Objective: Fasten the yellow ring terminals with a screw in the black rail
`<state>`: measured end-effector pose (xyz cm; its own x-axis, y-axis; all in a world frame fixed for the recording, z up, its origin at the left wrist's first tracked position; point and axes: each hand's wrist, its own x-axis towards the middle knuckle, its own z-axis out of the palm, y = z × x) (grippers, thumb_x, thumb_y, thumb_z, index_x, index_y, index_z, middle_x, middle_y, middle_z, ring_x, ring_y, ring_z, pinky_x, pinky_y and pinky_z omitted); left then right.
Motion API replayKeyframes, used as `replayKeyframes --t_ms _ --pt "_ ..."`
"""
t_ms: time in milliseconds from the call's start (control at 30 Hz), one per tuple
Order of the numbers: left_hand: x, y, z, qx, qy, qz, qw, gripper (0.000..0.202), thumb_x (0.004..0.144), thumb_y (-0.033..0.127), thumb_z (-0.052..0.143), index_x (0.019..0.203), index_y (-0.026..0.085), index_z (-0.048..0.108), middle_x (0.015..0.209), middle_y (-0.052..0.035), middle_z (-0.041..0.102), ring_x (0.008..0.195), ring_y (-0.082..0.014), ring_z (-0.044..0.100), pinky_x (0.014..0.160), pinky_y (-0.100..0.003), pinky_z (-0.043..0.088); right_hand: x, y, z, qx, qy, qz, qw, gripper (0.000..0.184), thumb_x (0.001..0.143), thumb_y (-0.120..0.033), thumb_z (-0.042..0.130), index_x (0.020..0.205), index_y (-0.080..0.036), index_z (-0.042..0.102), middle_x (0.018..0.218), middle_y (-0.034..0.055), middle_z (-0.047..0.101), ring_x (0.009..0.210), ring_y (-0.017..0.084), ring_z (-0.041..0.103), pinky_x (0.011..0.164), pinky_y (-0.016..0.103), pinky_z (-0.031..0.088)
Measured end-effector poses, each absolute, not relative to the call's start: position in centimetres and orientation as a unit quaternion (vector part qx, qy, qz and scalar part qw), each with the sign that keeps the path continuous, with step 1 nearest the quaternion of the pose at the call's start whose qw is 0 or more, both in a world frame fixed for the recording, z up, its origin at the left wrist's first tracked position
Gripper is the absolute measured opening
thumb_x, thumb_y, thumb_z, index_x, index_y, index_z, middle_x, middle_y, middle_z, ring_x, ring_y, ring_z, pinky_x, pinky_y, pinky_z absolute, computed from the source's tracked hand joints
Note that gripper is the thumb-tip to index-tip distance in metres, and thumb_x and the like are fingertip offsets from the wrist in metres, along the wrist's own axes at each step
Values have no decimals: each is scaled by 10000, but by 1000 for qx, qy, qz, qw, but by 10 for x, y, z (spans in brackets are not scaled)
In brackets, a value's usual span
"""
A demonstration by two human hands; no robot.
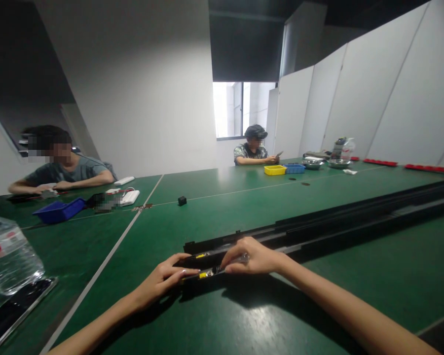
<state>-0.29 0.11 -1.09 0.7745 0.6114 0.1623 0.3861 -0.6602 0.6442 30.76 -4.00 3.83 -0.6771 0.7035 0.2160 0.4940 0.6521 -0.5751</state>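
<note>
Black rail (340, 239), near end at six o'clock: our right hand (252, 256) pinches small clear object (246, 258); left hand (166, 276) touches end, grip unclear. We should brace firmly.

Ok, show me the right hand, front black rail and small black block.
Right hand (257, 252), head view: back of hand.
Front black rail (336, 244), head view: near side.
Small black block (182, 201), head view: front.

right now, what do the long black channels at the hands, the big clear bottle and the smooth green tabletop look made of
Long black channels: metal or plastic, satin, with dull highlights along them. 
Big clear bottle: likely plastic, glossy, see-through with bright glints. 
Smooth green tabletop: perhaps a semi-gloss coating or mat, softly reflecting light.
</note>
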Motion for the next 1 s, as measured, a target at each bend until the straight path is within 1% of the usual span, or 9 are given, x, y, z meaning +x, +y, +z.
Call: replayKeyframes --t_ms 67,200,333,433,567,633,733,833,1000 --pt "-3 0 -10 891 282 197 296 628 967 657 262 1180 280 718 1339 -86 511 1183 -298 524 1036 -403 380 305 -41 37 -343 -874 257 228 242 832 -326 649 950 -155 772 873 64 760 754 178 698 700 226 471" --pt "-2 -3 -8 892 280 210 286 653 972 648 248 1156 252 734 1363 -86 504 1207 -301 506 1056 -401 363 298 -41 34 -352 -857 280 250 176 759 -209 649 866 -135 767 751 43 733 646 151 650 618 213 451" --pt "-1 -1 -8 887 274 224 296 620 978 632 272 1161 256 729 1366 -87 510 1242 -304 484 1073 -417 346 293 -39 34 -345 -843 321 259 128 744 -170 639 804 -118 739 722 23 702 650 133 618 629 206 458" --pt "-1 3 -9 890 260 221 300 532 961 617 382 1174 267 721 1380 -90 500 1257 -313 475 1083 -431 336 292 -38 37 -342 -831 354 258 108 761 -198 652 768 -111 715 711 16 683 652 126 602 644 211 462" --pt "0 1 -7 894 256 211 302 483 902 607 527 1203 271 701 1377 -103 507 1259 -326 477 1082 -465 333 292 -37 38 -340 -816 391 256 221 755 -336 723 738 -117 696 703 3 653 653 116 569 641 214 436" --pt "3 -3 -4 891 265 204 306 485 864 598 590 1210 275 694 1379 -100 506 1258 -326 479 1077 -471 340 293 -36 37 -337 -808 411 254 255 745 -366 737 728 -117 685 690 -6 631 644 107 545 627 211 416" --pt "7 -8 -2 889 281 202 300 472 809 550 684 1191 274 706 1388 -101 499 1265 -325 475 1080 -460 340 294 -32 33 -335 -797 436 251 259 757 -369 719 730 -117 666 659 -24 589 609 92 500 588 203 379" --pt "10 -9 -6 883 287 222 298 443 807 519 701 1169 265 721 1367 -112 522 1253 -323 492 1076 -458 350 295 -29 31 -336 -788 455 244 243 776 -360 692 751 -121 655 655 -29 576 596 91 492 587 204 377" --pt "10 -5 -10 874 303 230 304 407 805 499 711 1148 280 731 1374 -104 525 1244 -329 504 1072 -478 354 295 -28 32 -331 -788 468 224 188 803 -304 643 840 -128 699 782 13 664 725 130 591 695 227 437"
